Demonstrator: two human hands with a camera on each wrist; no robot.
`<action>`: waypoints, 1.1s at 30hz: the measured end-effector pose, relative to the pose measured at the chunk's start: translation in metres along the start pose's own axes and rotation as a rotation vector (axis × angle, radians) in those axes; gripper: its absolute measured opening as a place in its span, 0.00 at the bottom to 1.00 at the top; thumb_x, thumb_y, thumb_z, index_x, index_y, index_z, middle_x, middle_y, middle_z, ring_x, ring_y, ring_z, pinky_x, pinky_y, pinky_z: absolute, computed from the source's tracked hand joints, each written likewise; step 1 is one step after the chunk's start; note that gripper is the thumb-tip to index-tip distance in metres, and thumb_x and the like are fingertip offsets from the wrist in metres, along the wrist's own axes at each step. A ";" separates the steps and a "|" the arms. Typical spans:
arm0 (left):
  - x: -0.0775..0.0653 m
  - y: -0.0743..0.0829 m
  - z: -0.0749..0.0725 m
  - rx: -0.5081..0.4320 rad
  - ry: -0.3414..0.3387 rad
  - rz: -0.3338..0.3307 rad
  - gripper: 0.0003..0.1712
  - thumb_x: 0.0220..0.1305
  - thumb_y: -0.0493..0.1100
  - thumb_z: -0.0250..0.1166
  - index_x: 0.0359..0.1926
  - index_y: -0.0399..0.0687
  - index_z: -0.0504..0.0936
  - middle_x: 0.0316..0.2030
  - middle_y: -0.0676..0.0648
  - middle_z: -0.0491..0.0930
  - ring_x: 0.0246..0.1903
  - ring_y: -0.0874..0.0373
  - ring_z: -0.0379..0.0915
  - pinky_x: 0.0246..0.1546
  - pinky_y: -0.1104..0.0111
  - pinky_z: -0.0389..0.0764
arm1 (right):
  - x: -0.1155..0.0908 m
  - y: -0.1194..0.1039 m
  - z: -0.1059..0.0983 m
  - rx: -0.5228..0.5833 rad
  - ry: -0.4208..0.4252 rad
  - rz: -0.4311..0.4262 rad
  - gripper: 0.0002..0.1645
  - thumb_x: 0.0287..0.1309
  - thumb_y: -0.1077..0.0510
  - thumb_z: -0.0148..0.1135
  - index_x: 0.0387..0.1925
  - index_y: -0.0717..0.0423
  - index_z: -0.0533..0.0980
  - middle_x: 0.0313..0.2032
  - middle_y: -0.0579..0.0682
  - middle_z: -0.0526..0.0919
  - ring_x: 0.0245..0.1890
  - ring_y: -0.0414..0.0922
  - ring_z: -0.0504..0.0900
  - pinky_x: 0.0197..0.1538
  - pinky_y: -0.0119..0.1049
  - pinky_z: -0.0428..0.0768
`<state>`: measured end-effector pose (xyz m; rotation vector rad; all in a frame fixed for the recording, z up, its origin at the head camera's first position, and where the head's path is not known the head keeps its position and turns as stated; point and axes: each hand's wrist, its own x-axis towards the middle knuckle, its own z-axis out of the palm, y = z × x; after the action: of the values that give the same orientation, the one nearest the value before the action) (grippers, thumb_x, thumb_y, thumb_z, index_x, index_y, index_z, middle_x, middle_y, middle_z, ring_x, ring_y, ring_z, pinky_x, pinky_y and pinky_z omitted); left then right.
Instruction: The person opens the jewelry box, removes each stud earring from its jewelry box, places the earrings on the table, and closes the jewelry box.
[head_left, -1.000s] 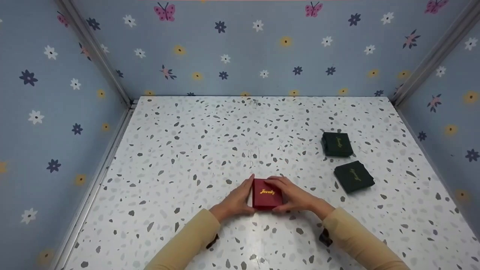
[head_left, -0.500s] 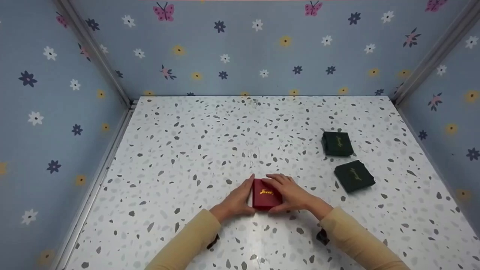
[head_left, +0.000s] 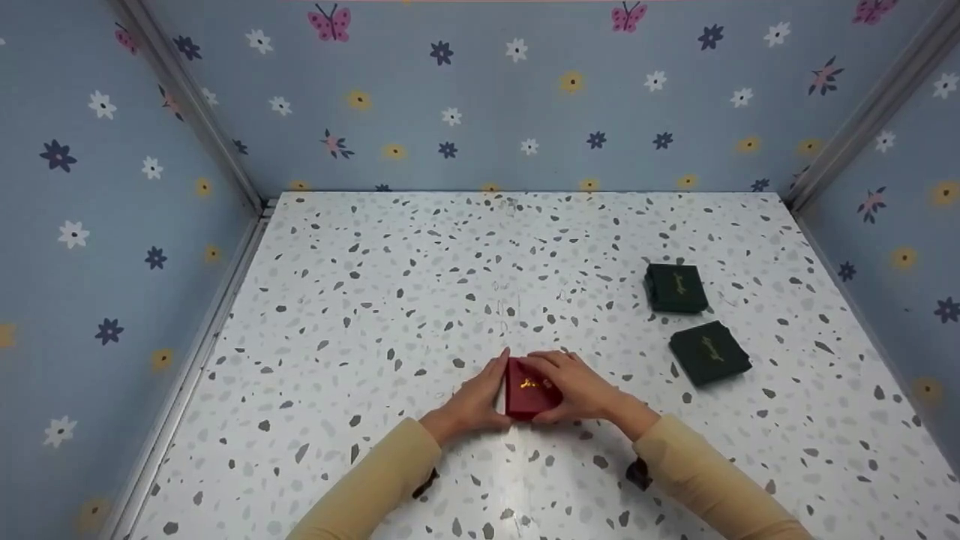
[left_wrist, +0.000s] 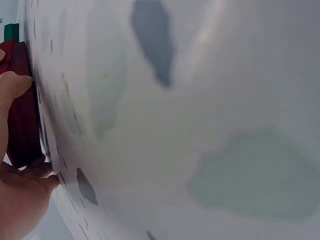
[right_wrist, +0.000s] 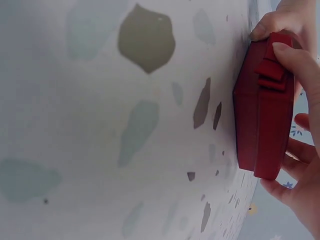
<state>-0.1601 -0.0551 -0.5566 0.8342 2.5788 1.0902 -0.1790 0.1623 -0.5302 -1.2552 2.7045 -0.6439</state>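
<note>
A small red jewellery box (head_left: 527, 390) with gold lettering sits on the speckled white tabletop (head_left: 420, 300) near the front middle. My left hand (head_left: 474, 397) grips its left side, thumb on the near edge. My right hand (head_left: 576, 386) lies over the box's right part, fingers curled across the lid and thumb at the front. In the right wrist view the red box (right_wrist: 262, 107) shows a small bow tab under my thumb. In the left wrist view the box (left_wrist: 22, 107) is a dark red sliver held between my thumb and fingers.
Two dark green boxes lie to the right: one (head_left: 675, 288) farther back, one (head_left: 709, 352) nearer. Blue flowered walls (head_left: 480, 97) close in the table at the back and on both sides.
My right hand has slid leftward over the lid, covering more of the gold lettering. The box and my left hand have stayed in place.
</note>
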 end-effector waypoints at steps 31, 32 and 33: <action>-0.004 -0.002 -0.003 -0.056 -0.012 0.030 0.59 0.47 0.52 0.68 0.67 0.35 0.38 0.63 0.42 0.53 0.61 0.52 0.50 0.61 0.64 0.54 | -0.002 0.006 0.001 0.042 0.043 -0.035 0.49 0.33 0.40 0.70 0.59 0.50 0.63 0.56 0.49 0.67 0.54 0.45 0.65 0.51 0.43 0.69; -0.004 -0.002 -0.003 -0.060 -0.010 0.027 0.59 0.47 0.52 0.68 0.66 0.35 0.38 0.63 0.42 0.53 0.61 0.52 0.51 0.61 0.64 0.54 | -0.002 0.006 0.001 0.045 0.046 -0.036 0.48 0.33 0.40 0.70 0.59 0.50 0.64 0.56 0.49 0.67 0.54 0.45 0.65 0.51 0.43 0.69; -0.004 -0.003 -0.003 -0.064 -0.009 0.024 0.59 0.46 0.52 0.68 0.67 0.35 0.38 0.63 0.42 0.53 0.61 0.52 0.51 0.61 0.64 0.54 | -0.002 0.007 0.001 0.044 0.048 -0.036 0.48 0.33 0.40 0.70 0.58 0.50 0.64 0.56 0.49 0.67 0.54 0.45 0.65 0.51 0.43 0.69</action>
<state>-0.1595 -0.0605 -0.5563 0.8552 2.5186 1.1667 -0.1823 0.1672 -0.5342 -1.2966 2.6954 -0.7433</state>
